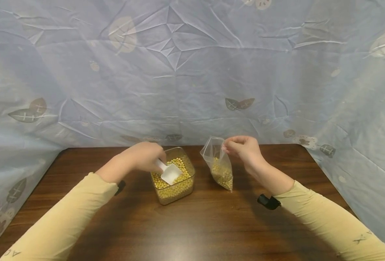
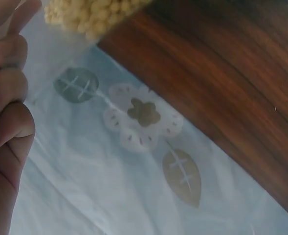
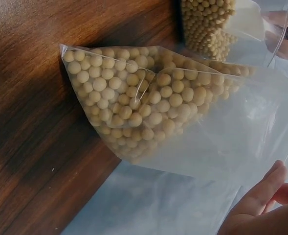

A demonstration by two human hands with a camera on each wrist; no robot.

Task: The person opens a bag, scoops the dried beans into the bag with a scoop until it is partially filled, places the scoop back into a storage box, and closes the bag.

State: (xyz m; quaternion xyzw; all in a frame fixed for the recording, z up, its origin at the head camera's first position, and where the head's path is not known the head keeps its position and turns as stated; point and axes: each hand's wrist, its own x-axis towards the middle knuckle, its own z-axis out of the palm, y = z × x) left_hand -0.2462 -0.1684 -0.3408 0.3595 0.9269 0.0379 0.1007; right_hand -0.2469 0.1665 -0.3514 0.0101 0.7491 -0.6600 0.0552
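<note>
My left hand (image 1: 145, 156) grips the handle of a white scoop (image 1: 171, 174) over the yellow soybeans (image 1: 181, 165) in a clear square container (image 1: 173, 199). The scoop's pan looks empty and is tilted down near the beans. In the left wrist view, curled fingers (image 2: 9, 93) show at the left edge. My right hand (image 1: 246, 148) pinches the upper edge of a clear plastic bag (image 1: 216, 150) between thumb and fingers. The bag's mouth gapes toward the container. Soybeans (image 3: 148, 98) fill its lower part, and its bottom corner is at the tabletop.
A dark brown wooden table (image 1: 186, 232) lies beneath everything. Behind it and at both sides hangs a pale blue patterned sheet (image 1: 192, 90). Black straps (image 1: 268, 202) are at the wrists. A tiny speck (image 3: 53, 169) lies on the wood.
</note>
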